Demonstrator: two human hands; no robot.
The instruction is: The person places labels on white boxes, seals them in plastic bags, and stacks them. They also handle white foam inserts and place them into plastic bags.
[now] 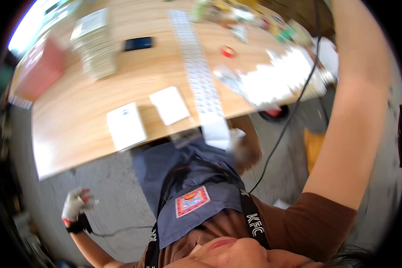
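My left hand [77,206], in a white glove with bare fingertips, hangs off the table's left front corner, over the floor. Its fingers look apart, slightly blurred, and I see nothing held in them. A black band [78,224] with a cable circles that wrist. My right arm [359,89] reaches up past the top right edge, so its hand is out of the picture. Nearest my body on the table lie two white flat stacks, one at left [126,126] and one beside it [169,105]. A long printed label strip [194,62] runs across the tabletop and droops over the front edge.
A dark phone [137,43], a tall pale stack [94,47] and a pink stack [42,67] occupy the table's left side. To the right are a red ring [228,51], a blurred white pile [277,82] and mixed clutter. A black cable [295,107] hangs beside my right arm.
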